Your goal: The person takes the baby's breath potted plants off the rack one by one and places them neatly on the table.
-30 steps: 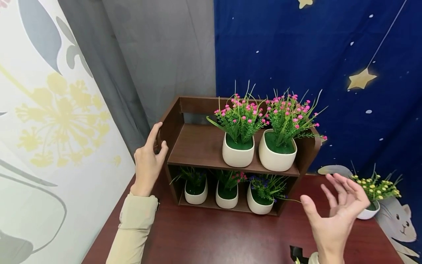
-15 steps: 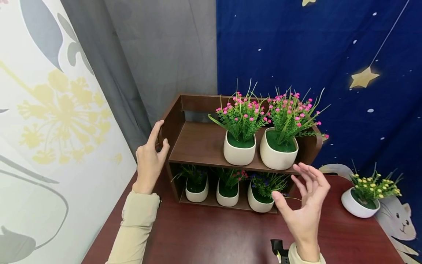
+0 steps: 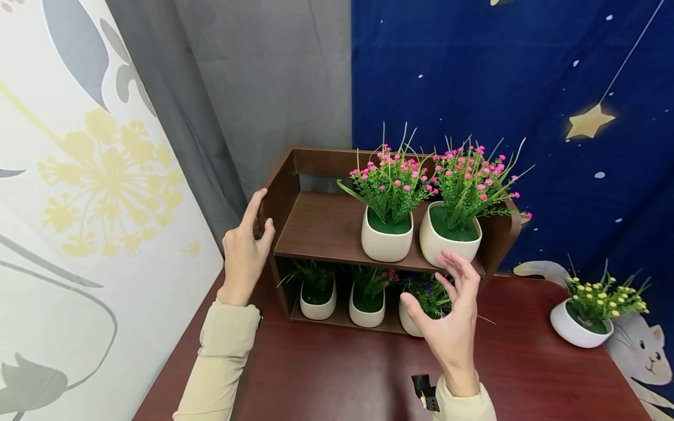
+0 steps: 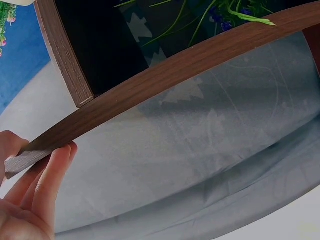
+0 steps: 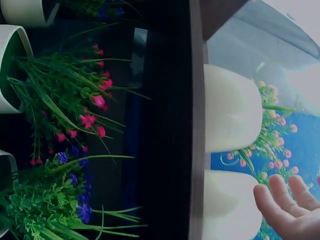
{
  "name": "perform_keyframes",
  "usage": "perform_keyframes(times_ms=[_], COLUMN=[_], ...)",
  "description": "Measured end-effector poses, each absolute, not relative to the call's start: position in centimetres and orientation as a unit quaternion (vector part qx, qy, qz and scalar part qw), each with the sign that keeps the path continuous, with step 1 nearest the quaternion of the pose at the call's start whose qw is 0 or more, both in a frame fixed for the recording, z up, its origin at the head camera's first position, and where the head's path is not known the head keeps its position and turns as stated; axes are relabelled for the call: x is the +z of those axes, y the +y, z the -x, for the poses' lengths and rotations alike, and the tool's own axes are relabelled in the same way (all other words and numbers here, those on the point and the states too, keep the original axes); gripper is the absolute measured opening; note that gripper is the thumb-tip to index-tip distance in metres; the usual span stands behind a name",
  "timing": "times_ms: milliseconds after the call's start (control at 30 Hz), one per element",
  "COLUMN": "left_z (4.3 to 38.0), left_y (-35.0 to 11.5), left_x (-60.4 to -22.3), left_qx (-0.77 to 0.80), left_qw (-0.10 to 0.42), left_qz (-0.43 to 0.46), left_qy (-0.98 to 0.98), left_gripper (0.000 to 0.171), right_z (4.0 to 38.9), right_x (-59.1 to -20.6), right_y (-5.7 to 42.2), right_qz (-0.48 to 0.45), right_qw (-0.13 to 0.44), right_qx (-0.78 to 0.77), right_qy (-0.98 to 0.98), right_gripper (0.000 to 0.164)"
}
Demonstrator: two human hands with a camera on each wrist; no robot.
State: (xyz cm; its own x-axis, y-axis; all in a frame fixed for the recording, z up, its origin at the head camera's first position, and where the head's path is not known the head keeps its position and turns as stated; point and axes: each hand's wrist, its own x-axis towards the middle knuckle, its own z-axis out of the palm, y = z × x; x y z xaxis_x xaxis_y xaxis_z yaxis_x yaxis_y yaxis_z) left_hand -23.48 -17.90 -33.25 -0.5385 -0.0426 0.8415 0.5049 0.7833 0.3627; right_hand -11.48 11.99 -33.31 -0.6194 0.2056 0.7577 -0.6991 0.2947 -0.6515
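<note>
My left hand (image 3: 243,266) pinches the left side panel of a brown two-tier wooden shelf (image 3: 316,219). In the left wrist view, thumb and fingers lie on opposite faces of that panel (image 4: 145,85). My right hand (image 3: 453,330), fingers spread and holding nothing, hovers before the shelf's right part. It overlaps the base of the upper right flowerpot (image 3: 439,240), cream with pink flowers. Another cream flowerpot with pink flowers (image 3: 387,244) stands just left of it. In the right wrist view the right fingertips (image 5: 264,197) appear close to the nearer upper pot (image 5: 230,205).
On the lower tier stand a left pot (image 3: 317,304), a middle pot with red flowers (image 3: 367,310) and a right pot with blue flowers (image 3: 408,321), partly hidden by my hand. A white pot with yellow flowers (image 3: 581,327) sits rightward on the red-brown table (image 3: 326,374).
My right hand has moved left from the table's right side to in front of the shelf's right part. The left hand has stayed on the side panel; the view has shifted slightly.
</note>
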Motion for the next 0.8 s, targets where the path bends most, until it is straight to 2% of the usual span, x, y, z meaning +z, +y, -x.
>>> perform_keyframes(times_ms=[200,367,600,800], left_z=[23.5,23.4,23.5,23.5], left_y=[-17.9,-17.8,-17.8,-17.8], left_x=[-33.3,-33.2,-33.3,-33.3], left_qx=[-0.298,-0.294,-0.295,-0.291], left_qw=[0.461,0.457,0.466,0.461], left_qz=[0.137,0.135,0.139,0.139], left_qy=[-0.824,-0.828,-0.823,-0.827], left_gripper=[0.056,0.056,0.056,0.056], right_z=[12.2,13.3,16.4,18.3], right_x=[-33.3,-33.7,-35.7,-35.9], right_y=[10.7,9.6,9.2,8.5], right_qz=[-0.123,-0.116,-0.091,-0.072], right_qw=[0.377,0.376,0.381,0.389], right_qx=[0.568,0.577,0.549,0.514], right_qy=[-0.721,-0.716,-0.738,-0.761], right_gripper=[0.082,0.089,0.096,0.091])
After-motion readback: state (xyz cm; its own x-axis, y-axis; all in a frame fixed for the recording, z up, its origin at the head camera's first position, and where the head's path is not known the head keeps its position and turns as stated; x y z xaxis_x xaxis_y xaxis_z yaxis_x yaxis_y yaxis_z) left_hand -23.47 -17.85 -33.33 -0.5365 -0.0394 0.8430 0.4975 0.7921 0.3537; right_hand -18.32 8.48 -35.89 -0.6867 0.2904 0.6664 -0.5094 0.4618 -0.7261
